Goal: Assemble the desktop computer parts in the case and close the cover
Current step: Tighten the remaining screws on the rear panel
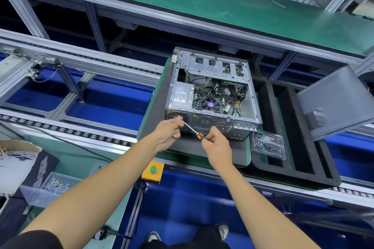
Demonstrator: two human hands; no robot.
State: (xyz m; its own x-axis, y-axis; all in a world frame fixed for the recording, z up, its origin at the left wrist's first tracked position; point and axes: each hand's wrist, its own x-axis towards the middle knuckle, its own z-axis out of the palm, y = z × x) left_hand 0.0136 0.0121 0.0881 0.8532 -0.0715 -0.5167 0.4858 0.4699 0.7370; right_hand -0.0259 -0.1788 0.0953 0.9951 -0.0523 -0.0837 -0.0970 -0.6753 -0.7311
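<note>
The screwdriver (197, 133) tip is hidden inside the left hand (168, 132), which pinches the shaft; the right hand (218, 143) grips the orange handle, before the open computer case (210, 95).

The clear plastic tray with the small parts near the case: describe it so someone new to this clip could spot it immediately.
Start at the open computer case lying on the dark foam pad in the middle of the line. Just past its near right corner, a transparent blister tray lies on the pad's edge. It is the only see-through item there, with moulded pockets holding small silvery parts, unlike the grey mesh cover panel farther right.
</note>
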